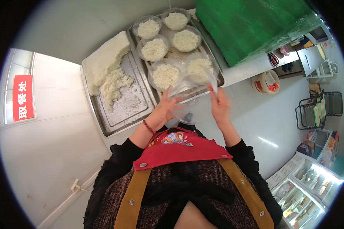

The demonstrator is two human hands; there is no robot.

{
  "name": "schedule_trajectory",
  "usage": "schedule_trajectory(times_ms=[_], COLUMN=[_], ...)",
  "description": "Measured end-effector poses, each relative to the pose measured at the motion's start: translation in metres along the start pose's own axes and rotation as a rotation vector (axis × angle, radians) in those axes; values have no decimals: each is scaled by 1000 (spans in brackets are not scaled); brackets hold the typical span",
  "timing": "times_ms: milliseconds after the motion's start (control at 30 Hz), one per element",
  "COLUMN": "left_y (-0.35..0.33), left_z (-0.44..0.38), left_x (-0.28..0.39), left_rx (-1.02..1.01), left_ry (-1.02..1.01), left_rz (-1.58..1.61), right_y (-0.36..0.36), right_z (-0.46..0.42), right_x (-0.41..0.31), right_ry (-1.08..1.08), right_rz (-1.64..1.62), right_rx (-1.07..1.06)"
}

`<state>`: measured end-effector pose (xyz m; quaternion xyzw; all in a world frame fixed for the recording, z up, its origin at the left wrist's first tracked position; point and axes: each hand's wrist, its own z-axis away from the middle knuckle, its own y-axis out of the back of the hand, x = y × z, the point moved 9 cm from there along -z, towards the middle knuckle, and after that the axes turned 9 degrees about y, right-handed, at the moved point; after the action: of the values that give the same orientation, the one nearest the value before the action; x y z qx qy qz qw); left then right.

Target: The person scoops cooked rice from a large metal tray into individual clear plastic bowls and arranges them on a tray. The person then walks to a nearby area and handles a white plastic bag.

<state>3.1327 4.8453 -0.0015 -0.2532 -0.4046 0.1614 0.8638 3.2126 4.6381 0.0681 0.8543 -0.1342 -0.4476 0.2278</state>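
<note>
My left hand (164,110), with a dark red bead bracelet at its wrist, holds clear plastic bowls (189,116) in front of my red apron (183,151). In my right hand (221,104) is the edge of another clear plastic piece (213,81), blurred, which could be a bowl or a lid. Just beyond the hands, several clear bowls filled with what looks like cooked white rice (166,76) stand on a metal tray (176,54). A second metal tray (129,111), to the left, carries a thick slab of the rice (104,60) with a broken edge and loose crumbs.
A green covered block (255,28) stands on the counter (240,70) at the right, with red-handled scissors (273,59) past it. On the floor are a white bucket (266,82) and a folding chair (332,103). A lit glass display case (304,194) is at lower right.
</note>
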Motion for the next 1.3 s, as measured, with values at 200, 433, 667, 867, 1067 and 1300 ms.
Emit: schedule_trajectory(times_ms=[200, 433, 667, 867, 1067, 1300], left_y=[101, 279, 316, 313, 291, 271], left_z=[97, 212, 245, 221, 188, 148], left_x=[18, 44, 74, 101, 103, 106], left_rx=[322, 465, 521, 442, 422, 411], left_ry=[-95, -384, -321, -340, -228, -192], left_rz=[124, 269, 206, 160, 136, 127], right_y=[-118, -216, -120, -82, -80, -70], right_z=[1, 27, 18, 13, 23, -2], right_x=[-57, -115, -30, 50, 81, 46], right_ry=[-30, -10, -180, -396, -364, -534], right_rz=[-130, 19, 693, 997, 1036, 844], right_rx=[-272, -204, 62, -157, -266, -228])
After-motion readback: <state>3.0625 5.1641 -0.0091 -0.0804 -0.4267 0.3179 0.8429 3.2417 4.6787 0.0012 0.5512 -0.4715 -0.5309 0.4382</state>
